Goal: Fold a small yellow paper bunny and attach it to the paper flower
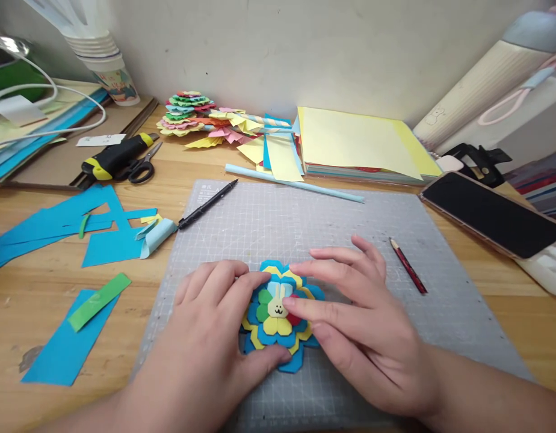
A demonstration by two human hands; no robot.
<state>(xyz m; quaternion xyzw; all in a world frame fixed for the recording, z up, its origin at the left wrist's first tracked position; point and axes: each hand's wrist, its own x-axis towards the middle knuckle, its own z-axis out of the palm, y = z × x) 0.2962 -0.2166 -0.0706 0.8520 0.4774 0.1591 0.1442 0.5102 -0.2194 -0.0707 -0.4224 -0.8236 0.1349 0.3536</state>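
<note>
A layered paper flower (pixel 278 325) in blue and yellow, with a small rabbit face at its centre, lies on the grey cutting mat (pixel 305 234). My left hand (pixel 215 331) rests on the flower's left side, its thumb under the lower edge and fingers on top. My right hand (pixel 354 313) presses on the right side, fingertips touching the centre near the rabbit. Both hands hold the flower flat against the mat.
A red pencil (pixel 408 265) lies right of my hand and a black pen (pixel 206 204) at the mat's upper left. Blue and green paper scraps (pixel 79 228), scissors (pixel 138 168), a paper stack (pixel 359 144), more paper flowers (pixel 188 111) and a phone (pixel 490 213) surround the mat.
</note>
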